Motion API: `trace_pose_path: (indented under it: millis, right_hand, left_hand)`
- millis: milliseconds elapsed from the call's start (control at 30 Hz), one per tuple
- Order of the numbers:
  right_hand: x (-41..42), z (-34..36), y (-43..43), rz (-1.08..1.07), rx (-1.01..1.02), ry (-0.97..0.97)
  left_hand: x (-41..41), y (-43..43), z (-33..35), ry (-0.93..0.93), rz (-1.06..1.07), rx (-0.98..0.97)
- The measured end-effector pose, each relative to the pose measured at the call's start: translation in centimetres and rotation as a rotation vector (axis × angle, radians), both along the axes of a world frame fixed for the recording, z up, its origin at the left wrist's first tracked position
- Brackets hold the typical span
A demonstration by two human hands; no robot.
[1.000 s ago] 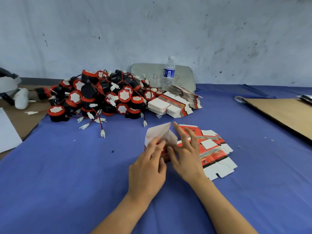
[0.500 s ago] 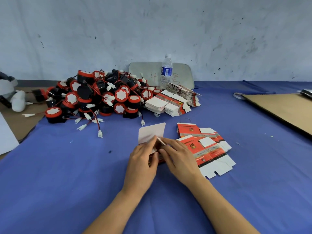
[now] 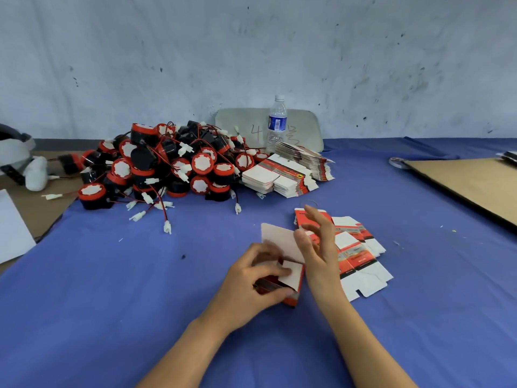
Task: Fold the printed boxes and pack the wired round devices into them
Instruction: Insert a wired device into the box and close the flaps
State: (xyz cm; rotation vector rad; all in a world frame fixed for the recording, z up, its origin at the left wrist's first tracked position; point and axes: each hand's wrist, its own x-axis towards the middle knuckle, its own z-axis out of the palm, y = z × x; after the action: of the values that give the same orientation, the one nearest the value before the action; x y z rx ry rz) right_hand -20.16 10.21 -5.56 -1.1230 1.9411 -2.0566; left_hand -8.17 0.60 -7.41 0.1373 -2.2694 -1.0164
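The left hand [image 3: 251, 278] gripped a box [image 3: 292, 281], half formed, at the near centre of the blue cloth [image 3: 112, 303]. Its fingers and thumb were curled round the box, evidently to keep the walls square while the end was closed. One white flap [image 3: 277, 239] stood upright on the far side of the box, not yet tucked.

The right hand [image 3: 319, 247] hovered just right of the box, fingers apart and holding nothing. It appeared poised to press that flap down.

A few flat boxes [image 3: 361, 264] lay fanned just right of the hands, within easy reach as the next to fold. Further stacks [image 3: 282, 177] of them sat at the far centre, just beside the heap of round devices [image 3: 173, 163] at far left, whose wires trailed toward the near side.

Whether the box held a device could not be told; the left hand hid its inside. A water bottle [image 3: 277, 121] stood behind the stacks.
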Motion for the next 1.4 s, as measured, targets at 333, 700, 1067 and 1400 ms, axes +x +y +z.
trace_pose_path:
  millis: [333,700,1067,1400]
  right_hand:
    - [0.8,0.9,0.4,0.261,0.020,-0.132]
    - [0.5,0.4,0.6,0.087,0.088,0.067]
    - [1.0,-1.1,1.1,0.045,0.278,0.471]
    - [0.7,-1.2,1.2,0.119,0.273,0.318]
  left_hand:
    - [-0.4,0.5,-0.1,-0.019,-0.040,-0.002]
    - [-0.6,0.6,-0.1,0.011,0.022,-0.023]
    - [-0.3,-0.2,-0.5,0.065,0.375,0.476]
    - [0.1,-0.8,0.3,-0.023,0.327,0.455]
